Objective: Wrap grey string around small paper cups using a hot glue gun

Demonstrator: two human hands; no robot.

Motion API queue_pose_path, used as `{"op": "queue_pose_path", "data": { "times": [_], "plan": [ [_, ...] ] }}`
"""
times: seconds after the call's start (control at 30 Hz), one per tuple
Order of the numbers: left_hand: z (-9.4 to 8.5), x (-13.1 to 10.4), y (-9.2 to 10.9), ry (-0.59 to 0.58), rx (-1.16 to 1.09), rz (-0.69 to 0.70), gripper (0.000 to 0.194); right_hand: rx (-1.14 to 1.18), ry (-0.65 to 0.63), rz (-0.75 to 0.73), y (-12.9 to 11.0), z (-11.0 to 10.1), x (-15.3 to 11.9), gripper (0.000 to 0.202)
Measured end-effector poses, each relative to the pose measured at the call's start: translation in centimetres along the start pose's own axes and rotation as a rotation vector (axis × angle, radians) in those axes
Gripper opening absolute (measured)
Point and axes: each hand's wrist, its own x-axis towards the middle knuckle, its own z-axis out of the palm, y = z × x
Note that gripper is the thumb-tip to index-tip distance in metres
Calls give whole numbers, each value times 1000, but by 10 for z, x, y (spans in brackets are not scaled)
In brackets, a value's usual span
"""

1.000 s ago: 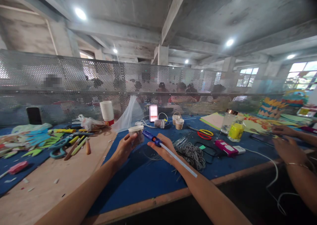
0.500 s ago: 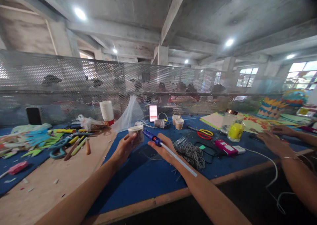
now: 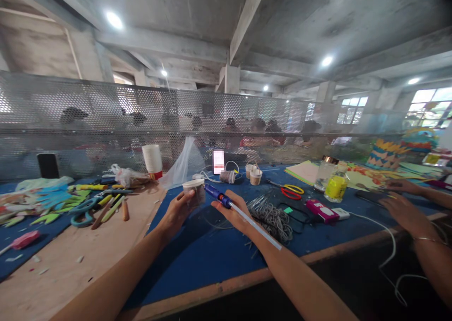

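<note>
My left hand [image 3: 180, 212] is wrapped round a small paper cup [image 3: 198, 195], held upright above the blue table mat [image 3: 183, 264]. In my right hand [image 3: 236, 212] is a blue glue gun [image 3: 216, 195], its tip at the cup's right side near the rim. A long clear glue stick [image 3: 257, 228] sticks out of the gun's back over my right forearm. Right of that hand lies a tangle of grey cord [image 3: 277, 222]. Behind the hands are two small cups with handles [image 3: 254, 175], a cord-wrapped cup lying on its side [image 3: 228, 176] and a lit phone [image 3: 218, 162].
Stacked paper cups [image 3: 152, 159], blue-handled scissors [image 3: 83, 210] and carving tools are on the left. To the right are red and yellow scissors [image 3: 292, 191], a purple box [image 3: 322, 211], a yellow bottle [image 3: 336, 187] and another person's hands [image 3: 406, 210]. A perforated screen [image 3: 106, 123] stands behind.
The other person's nearer hand has shifted right and down, uncovering more of a dark object on the table. My hands, the cup and the glue gun have hardly moved.
</note>
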Motion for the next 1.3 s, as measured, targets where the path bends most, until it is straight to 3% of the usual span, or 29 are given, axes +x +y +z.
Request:
{"op": "queue_pose_path", "data": {
  "times": [0.93,1.3],
  "plan": [
    [2,-1,2,1,2,-25,53,68,42,144,2,3,1,50],
    [3,-1,3,11,-9,-32,56,68,19,165,-9,-2,1,50]
  ]
}}
